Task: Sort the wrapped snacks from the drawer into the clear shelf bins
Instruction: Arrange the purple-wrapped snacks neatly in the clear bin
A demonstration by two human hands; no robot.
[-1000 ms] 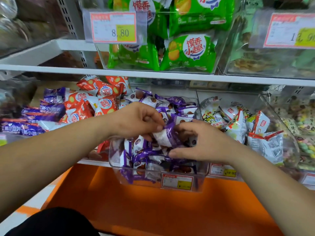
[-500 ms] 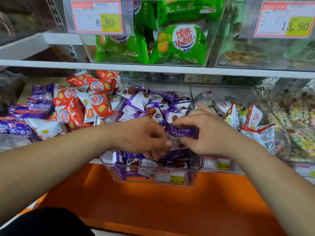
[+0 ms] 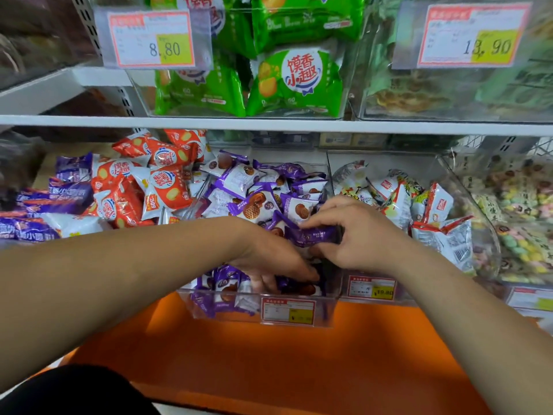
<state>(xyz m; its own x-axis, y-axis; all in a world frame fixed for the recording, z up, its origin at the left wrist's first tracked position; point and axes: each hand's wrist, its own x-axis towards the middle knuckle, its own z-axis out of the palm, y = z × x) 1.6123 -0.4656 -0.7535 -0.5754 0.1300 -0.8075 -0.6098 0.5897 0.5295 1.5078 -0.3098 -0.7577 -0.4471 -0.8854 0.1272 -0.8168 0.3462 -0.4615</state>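
In the head view, the right hand [image 3: 356, 235] pinches a purple wrapped snack [image 3: 314, 235]. Its fingers [image 3: 324, 220] curl over the packet's top edge, with the thumb under it. The packet is held level, just above the heap of purple snacks [image 3: 254, 193] that fills the clear bin [image 3: 191, 295]. The left hand [image 3: 266, 256] lies just beside and below the right one. Its fingers [image 3: 287, 274] reach down behind the bin's front wall and sit among the wrappers, which partly hide them, so whether they grip a packet cannot be told. Below these fingertips, a price label [image 3: 288, 311] is fixed to the bin's front. Left of the left hand's fingers is a pile of orange-red packets [image 3: 167, 187]. Right of the right hand's fingers are white packets [image 3: 431, 205] in the neighbouring bin. Above both hands, on the next shelf, green packets [image 3: 299, 82] stand behind a tag reading 8.80 [image 3: 155, 40]. An orange panel [image 3: 269, 360] lies beneath the forearms.
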